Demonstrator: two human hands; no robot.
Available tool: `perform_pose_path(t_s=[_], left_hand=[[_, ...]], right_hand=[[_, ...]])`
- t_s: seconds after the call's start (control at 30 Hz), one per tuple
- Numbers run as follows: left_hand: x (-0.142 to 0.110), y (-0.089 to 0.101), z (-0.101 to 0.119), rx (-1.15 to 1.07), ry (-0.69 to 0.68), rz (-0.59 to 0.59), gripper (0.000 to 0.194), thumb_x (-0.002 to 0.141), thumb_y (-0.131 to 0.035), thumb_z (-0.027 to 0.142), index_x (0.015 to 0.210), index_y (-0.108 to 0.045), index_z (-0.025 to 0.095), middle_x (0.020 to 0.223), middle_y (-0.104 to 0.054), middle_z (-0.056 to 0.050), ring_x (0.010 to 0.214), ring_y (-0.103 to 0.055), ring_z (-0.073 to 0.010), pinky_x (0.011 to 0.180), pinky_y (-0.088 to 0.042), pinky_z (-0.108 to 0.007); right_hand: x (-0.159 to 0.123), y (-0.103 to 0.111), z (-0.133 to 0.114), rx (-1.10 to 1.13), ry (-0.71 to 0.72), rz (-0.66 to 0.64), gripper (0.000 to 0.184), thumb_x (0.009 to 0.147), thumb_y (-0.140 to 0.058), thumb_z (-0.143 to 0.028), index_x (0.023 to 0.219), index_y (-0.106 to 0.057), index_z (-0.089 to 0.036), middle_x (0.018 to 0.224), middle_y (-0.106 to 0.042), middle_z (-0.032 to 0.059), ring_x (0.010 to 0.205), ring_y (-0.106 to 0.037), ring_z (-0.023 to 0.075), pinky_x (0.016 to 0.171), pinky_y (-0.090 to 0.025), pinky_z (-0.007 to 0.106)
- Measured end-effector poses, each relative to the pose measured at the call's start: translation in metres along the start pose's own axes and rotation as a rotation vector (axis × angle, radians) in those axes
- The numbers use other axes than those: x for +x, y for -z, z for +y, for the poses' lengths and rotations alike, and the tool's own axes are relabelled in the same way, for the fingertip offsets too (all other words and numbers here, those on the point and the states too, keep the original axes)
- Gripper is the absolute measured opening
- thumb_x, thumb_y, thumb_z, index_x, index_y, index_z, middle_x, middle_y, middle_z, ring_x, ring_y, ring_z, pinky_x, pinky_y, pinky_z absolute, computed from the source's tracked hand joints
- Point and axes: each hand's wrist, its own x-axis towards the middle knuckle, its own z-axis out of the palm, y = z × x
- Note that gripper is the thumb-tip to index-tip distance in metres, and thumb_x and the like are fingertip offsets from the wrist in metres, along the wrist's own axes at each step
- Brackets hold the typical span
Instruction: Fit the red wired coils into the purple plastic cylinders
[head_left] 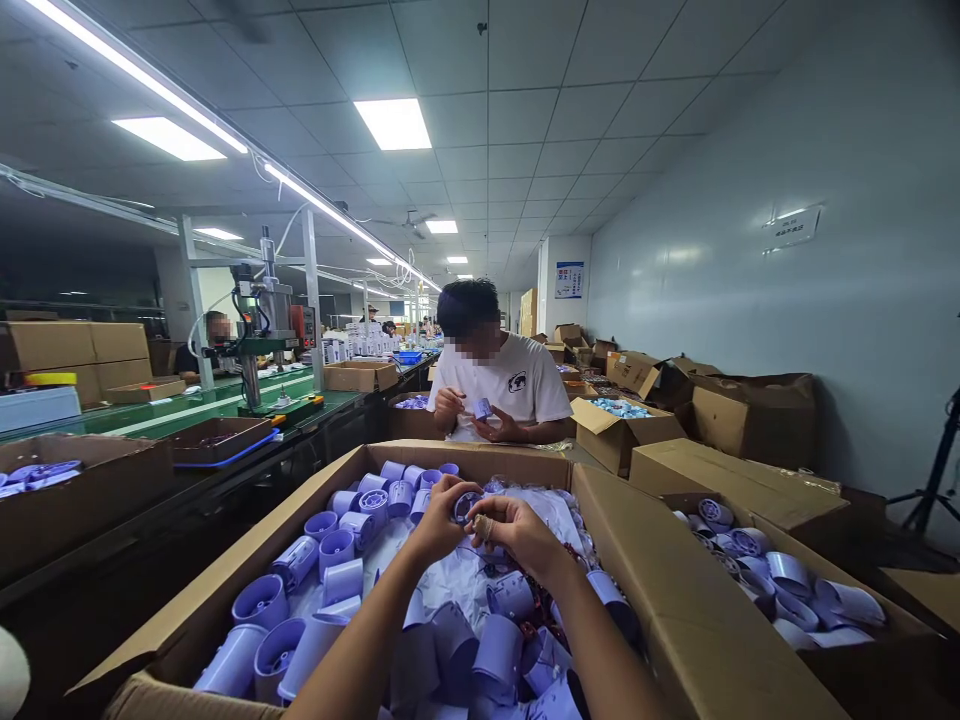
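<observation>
My left hand [440, 517] grips a round lavender plastic housing [466, 506], its open, spoked end turned toward me. Close against it on the right, my right hand [521, 538] has its fingers pinched together; what they hold, if anything, is too small to make out. A beige wrapping shows on one of its fingers. Both hands are over a large cardboard box [656, 600]. Inside, many lavender cup-shaped housings [337, 548] lie around a crumpled clear plastic sheet [454, 585]. Small dark parts with red wires [534, 610] are partly hidden among them.
Across the box, a person in a white shirt [499, 385] holds another lavender housing [482, 409]. To the right stands an open carton of housings [787, 575], with more cartons behind. Left, a bench press [266, 310] stands on a green conveyor line [214, 405].
</observation>
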Motion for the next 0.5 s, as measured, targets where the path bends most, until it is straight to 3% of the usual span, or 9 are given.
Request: perform_pose_path(t_s=[0.2, 0.5], left_hand=[[0.0002, -0.0007, -0.0029, 0.016, 0.017, -0.009, 0.047, 0.052, -0.064, 0.001, 0.095, -0.067, 0.022, 0.095, -0.055, -0.003, 0.097, -0.051, -0.0222, 0.092, -0.041, -0.039], [0.0062, 0.0004, -0.0097, -0.214, 0.240, 0.005, 0.064, 0.038, -0.049, -0.009, 0.092, -0.068, 0.020, 0.099, -0.055, -0.001, 0.097, -0.052, -0.0209, 0.086, -0.043, -0.031]], right_hand=[[0.0033, 0.0042, 0.0062, -0.075, -0.022, 0.044, 0.033, 0.056, -0.075, -0.043, 0.072, -0.067, -0.016, 0.059, -0.057, -0.0035, 0.049, -0.046, 0.0075, 0.050, -0.031, 0.025], [-0.0026, 0.0010, -0.0023, -0.377, -0.131, -0.014, 0.017, 0.066, -0.058, -0.026, 0.078, -0.065, -0.016, 0.050, -0.040, -0.0084, 0.044, -0.028, 0.0060, 0.047, -0.021, 0.025]])
